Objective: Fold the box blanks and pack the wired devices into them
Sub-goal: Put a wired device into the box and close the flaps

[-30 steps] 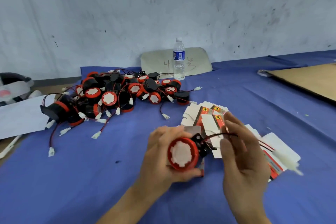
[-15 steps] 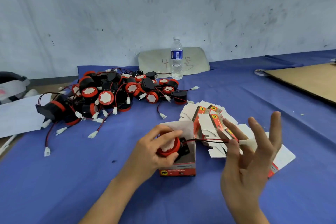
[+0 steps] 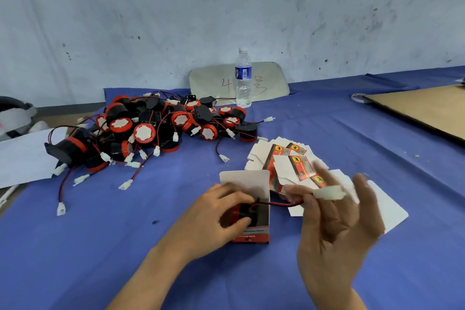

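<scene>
L hand [image 3: 216, 219] curls round the folded box [image 3: 251, 209] and the black-and-red device [image 3: 242, 214] sunk in its open top, thumb and fingers pressing it down so the box stays upright. Lid flap stands up behind the knuckles, not yet closed. R hand [image 3: 334, 219], just right of the box, pinches the red/black wire [image 3: 284, 204] near its white connector [image 3: 328, 194], other fingers spread (blurred), prob. to keep the lead clear before tucking it in. Flat box blanks [image 3: 289, 158] lie fanned just beyond the R fingers; the device pile [image 3: 156, 128] sits well beyond the L hand.
</scene>
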Action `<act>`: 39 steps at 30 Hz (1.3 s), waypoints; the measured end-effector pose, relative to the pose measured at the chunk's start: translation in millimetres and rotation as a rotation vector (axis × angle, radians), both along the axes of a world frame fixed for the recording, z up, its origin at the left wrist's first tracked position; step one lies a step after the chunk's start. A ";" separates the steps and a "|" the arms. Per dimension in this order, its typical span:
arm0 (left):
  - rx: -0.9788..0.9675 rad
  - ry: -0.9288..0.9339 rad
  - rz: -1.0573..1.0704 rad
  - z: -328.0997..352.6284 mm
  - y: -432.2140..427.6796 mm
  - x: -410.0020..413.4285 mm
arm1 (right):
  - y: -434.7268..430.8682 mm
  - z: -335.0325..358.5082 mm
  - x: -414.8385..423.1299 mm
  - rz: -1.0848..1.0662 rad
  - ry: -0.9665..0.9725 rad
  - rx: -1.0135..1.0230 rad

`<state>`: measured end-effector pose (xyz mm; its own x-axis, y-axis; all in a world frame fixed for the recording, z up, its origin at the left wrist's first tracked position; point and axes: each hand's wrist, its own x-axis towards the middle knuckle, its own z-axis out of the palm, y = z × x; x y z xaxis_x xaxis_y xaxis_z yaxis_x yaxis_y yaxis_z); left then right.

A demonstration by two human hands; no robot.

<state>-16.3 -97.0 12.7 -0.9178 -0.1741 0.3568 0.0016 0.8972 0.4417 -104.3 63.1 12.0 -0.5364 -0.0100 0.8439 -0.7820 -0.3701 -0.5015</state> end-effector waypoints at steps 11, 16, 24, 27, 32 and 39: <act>0.030 -0.026 -0.016 -0.4 4.4 -0.8 | -13.4 -8.7 20.3 -0.361 0.303 0.741; 0.033 0.019 0.005 0.0 9.4 -1.1 | -9.3 -10.2 5.9 -0.411 0.174 0.885; 0.035 -0.003 -0.023 -2.8 14.2 -2.3 | -3.8 -6.9 -3.5 -0.363 0.031 0.937; 0.087 0.024 -0.025 -4.0 17.3 -3.6 | -2.6 -5.2 -6.4 -0.298 -0.009 0.807; 0.163 0.109 0.011 -7.3 19.0 -1.0 | 3.0 -0.6 -7.4 -0.366 0.077 0.840; 0.010 0.117 0.010 -6.6 18.0 -4.4 | 1.2 -7.6 -11.0 -0.516 0.282 0.860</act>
